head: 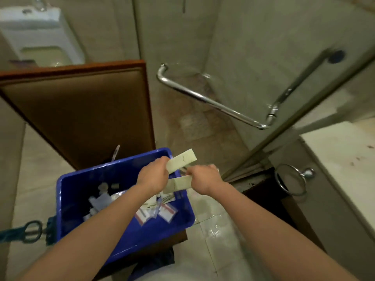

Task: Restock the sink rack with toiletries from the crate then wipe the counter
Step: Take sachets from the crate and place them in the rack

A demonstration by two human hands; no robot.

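Pale, long, flat boxes are what matter now, two of them. The upper box is in the left hand, and the lower box is in the right hand. Each grip is closed round one end of its box. Both boxes hang just above the far corner of the blue crate. More small packets lie inside the crate.

The white counter is off to the right, with a shiny towel ring on its side. I can't see the sink rack from here.

The boxes are held only by their ends, so one could slip and fall past the crate onto the floor tiles, which look shiny and maybe wet. The glass door's metal handle is near too, and a quick swing up could knock it.
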